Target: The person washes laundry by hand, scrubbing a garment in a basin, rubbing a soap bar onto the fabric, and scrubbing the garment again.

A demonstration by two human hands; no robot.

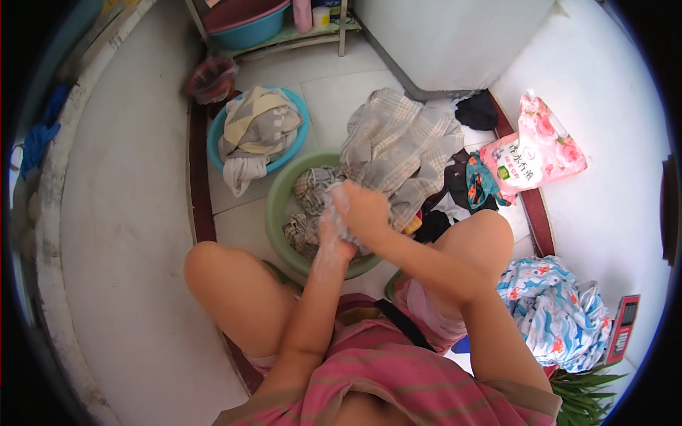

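Soapy plaid fabric (345, 226) is bunched between my hands above a green plastic basin (277, 234). My left hand (335, 234) is under and beside it, with suds on the wrist. From above and the right, my right hand (363, 209) is closed on the same fabric. Wet checked cloth (302, 231) lies in the basin. A large grey plaid garment (397, 136) spreads from the basin's right rim over the floor tiles. Something yellow (412, 224) shows beside the basin, partly hidden.
A blue basin (305, 128) of clothes (261, 125) stands beyond, at left. Dark clothes (453, 181) and a pink detergent bag (538, 149) lie at right. A patterned cloth heap (557, 314) sits near my right knee. Walls, a shelf (298, 40) and a white appliance-like panel (442, 42) surround the area.
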